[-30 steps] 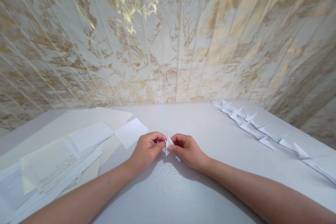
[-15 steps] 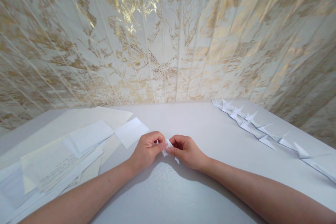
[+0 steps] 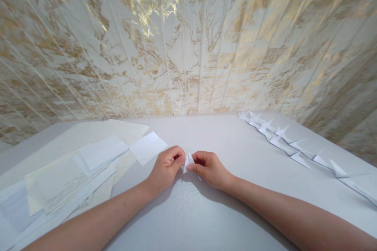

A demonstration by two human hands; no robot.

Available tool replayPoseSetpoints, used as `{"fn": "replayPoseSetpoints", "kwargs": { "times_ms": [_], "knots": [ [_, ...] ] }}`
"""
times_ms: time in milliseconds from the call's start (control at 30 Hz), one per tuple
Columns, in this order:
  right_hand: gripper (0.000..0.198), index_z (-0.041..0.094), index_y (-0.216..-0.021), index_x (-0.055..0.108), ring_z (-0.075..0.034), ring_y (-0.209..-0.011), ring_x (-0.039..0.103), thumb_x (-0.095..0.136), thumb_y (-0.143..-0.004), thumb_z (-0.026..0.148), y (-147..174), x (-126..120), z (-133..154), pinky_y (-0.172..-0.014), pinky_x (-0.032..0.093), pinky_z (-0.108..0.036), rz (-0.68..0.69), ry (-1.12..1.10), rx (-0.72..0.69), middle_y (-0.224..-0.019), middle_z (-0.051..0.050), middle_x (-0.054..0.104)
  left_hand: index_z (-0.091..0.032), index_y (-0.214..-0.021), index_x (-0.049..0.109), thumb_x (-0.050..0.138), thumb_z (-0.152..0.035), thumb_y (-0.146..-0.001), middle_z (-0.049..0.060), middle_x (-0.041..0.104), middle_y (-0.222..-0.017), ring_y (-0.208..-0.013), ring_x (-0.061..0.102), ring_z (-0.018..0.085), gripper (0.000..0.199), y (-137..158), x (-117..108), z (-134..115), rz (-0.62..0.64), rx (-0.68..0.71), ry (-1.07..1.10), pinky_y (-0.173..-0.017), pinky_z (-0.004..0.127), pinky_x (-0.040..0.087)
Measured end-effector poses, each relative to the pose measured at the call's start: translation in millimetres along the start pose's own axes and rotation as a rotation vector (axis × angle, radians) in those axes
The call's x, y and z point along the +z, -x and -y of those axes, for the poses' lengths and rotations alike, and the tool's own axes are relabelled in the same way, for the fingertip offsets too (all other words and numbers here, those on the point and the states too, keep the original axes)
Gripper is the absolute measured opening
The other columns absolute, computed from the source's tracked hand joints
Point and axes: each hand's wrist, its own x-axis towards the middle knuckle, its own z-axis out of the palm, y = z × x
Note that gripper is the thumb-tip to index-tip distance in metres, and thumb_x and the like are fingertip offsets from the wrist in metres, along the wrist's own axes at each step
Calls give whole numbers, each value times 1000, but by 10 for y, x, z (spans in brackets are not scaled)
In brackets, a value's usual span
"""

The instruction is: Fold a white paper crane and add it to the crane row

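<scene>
Between my fingertips, a small piece of folded white paper (image 3: 188, 163) stands with a point upward, just above the table. My left hand (image 3: 168, 166) pinches its left edge with thumb and curled fingers. From the other side my right hand (image 3: 208, 168) grips it between thumb and forefinger. Part of the folded paper is hidden behind the fingers. Beyond my left hand lies a flat white paper square (image 3: 148, 148).
Folded white paper cranes (image 3: 277, 141), several of them, stand in rows on the right of the white table (image 3: 188, 219). Printed and blank sheets (image 3: 64, 184) overlap on the left, with a white paper stack (image 3: 103, 152) on top. A gold-patterned curtain (image 3: 188, 47) hangs behind.
My left thumb has drawn back slightly to the left, and more of the folded paper shows, its point upright. The rest of the table looks the same.
</scene>
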Motion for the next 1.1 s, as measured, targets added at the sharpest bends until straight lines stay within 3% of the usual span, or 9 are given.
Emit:
{"fn": "replayPoseSetpoints", "kwargs": {
  "times_ms": [167, 533, 700, 833, 1100],
  "knots": [
    [28, 16, -56, 51, -8, -51, 34, 62, -66, 39, 7, -4, 0, -47, 26, -21, -15, 64, -53, -52, 5, 41, -18, -60, 46, 46, -28, -76, -4, 44, -55, -55, 42, 11, 19, 7, 10, 7, 5, 3, -28, -55, 23, 35],
    [27, 15, -62, 51, -8, -50, 34, 59, -67, 40, 7, -4, 47, -46, 27, -22, 29, -1, -33, -55, 4, 41, -18, -62, 42, 44, -31, -79, -5, 40, -56, -54, 37, 11, 22, 11, 25, 28, 19, -57, 78, -53, 23, 32],
    [21, 15, -64, 50, -8, -51, 35, 54, -70, 35, 25, -1, 59, -47, 27, -22, -3, 9, -39, -56, 4, 42, -18, -65, 44, 48, -36, -79, -4, 43, -58, -57, 40, 10, 23, 16, 45, 28, 58, -124, 274, -57, 23, 33],
    [22, 15, -66, 50, -8, -52, 36, 55, -68, 36, 31, 7, 80, -49, 30, -22, -41, -133, -24, -57, 3, 44, -18, -72, 44, 63, -37, -67, -5, 44, -61, -57, 40, 10, 28, 17, 83, 65, 189, -187, 454, -54, 22, 31],
    [26, 15, -65, 50, -9, -54, 39, 58, -68, 39, 42, 26, 58, -50, 32, -23, -73, -190, -67, -58, 2, 46, -16, -62, 44, 62, -40, -67, -6, 38, -55, -54, 34, 8, 30, 45, 109, 24, 174, -252, 389, -51, 21, 26]
  ]
}}
